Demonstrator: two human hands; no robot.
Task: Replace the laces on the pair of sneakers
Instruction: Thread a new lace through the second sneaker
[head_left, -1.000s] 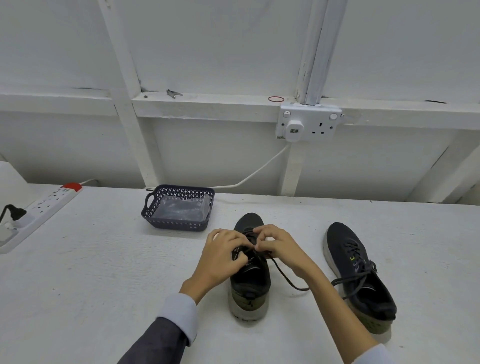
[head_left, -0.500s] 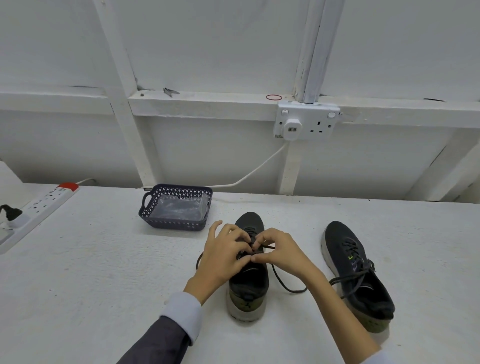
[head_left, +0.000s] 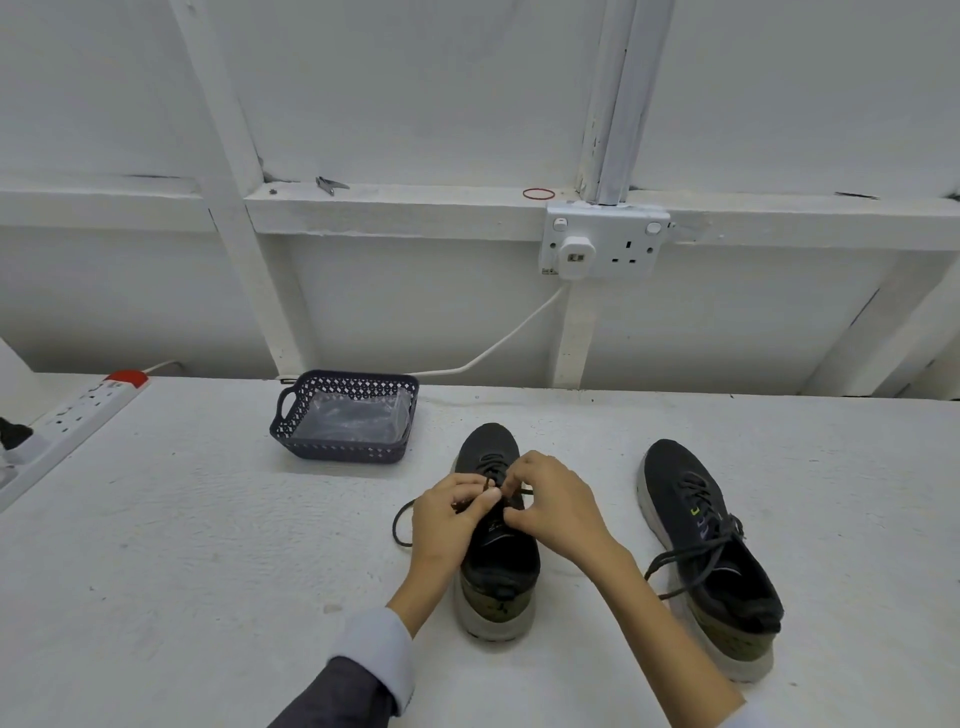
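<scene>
Head camera: we look down on both hands, which meet over the tongue of the centre sneaker (head_left: 498, 566). The left hand (head_left: 449, 512) has its fingers curled in, with thumb and forefinger pinching the dark lace (head_left: 402, 522) just above the eyelets. The right hand (head_left: 556, 506) is curled too; its fingertips close on the same lace beside the left thumb, and its own thumb points across towards the left hand. A loop of the lace hangs out to the left of the shoe and lies on the table (head_left: 182, 545).

The centre sneaker stands upright, toe away from us, heel towards us. The other sneaker (head_left: 711, 571) stands well apart to its right, also toe away, with its laces loose and trailing over its left side onto the table.

The table is white and rough. A dark perforated basket (head_left: 337, 451) sits near the back edge, left of the shoes, with a clear plastic bag (head_left: 358, 415) in it. A white power strip (head_left: 78, 415) lies at the far left. On the white panelled wall we see a double socket (head_left: 605, 241) with a white cable (head_left: 498, 343) running down from it, and a red rubber band (head_left: 538, 194) on the ledge above.
</scene>
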